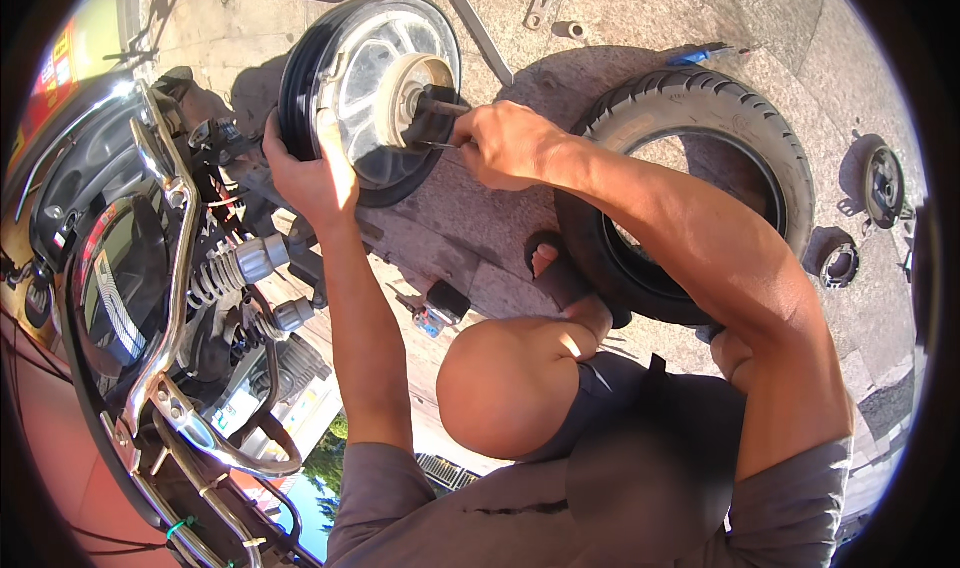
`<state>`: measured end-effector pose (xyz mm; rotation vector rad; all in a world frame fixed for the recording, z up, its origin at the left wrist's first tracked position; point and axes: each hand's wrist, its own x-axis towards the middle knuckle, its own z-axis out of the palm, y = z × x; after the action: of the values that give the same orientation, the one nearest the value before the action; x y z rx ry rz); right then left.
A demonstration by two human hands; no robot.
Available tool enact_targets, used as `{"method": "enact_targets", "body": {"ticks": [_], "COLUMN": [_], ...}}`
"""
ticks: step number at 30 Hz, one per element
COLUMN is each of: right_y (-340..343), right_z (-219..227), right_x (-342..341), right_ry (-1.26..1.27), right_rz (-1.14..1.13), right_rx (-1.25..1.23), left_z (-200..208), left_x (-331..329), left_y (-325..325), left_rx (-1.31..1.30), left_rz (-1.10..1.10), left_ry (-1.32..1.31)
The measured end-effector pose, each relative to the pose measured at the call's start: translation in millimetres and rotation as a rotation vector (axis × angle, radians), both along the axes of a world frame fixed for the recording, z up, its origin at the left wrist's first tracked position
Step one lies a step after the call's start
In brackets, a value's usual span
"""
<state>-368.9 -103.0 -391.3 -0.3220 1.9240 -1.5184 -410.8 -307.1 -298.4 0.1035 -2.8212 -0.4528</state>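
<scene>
A silver scooter wheel rim with a black edge stands upright near the top centre. My left hand grips its lower left edge and steadies it. At the hub, my right hand is closed around a thin dark tool whose tip meets the black axle part. A loose black tyre lies flat on the paving to the right, just beyond my right forearm. My bent knee and sandalled foot sit below the rim.
The rear of a scooter, with chrome rack and coil shock absorber, fills the left side. Small metal parts lie on the paving at top. A round hub part and a ring rest at far right.
</scene>
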Motion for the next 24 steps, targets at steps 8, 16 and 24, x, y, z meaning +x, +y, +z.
{"method": "enact_targets", "body": {"ticks": [8,16,24], "right_y": [11,8,6], "right_z": [1,-9,-6], "right_x": [-7,-5,9], "right_ry": [-0.068,-0.013,0.064], "right_rz": [0.025,0.022,-0.035], "right_rx": [-0.09,-0.071,0.002], "left_z": [0,-2,0], "left_x": [-2,-3,-3], "left_y": [0,-4,2], "left_rx": [0.015,0.028,0.012], "left_rz": [0.01,-0.019,0.016], "left_ry": [-0.008,-0.008,-0.016]}}
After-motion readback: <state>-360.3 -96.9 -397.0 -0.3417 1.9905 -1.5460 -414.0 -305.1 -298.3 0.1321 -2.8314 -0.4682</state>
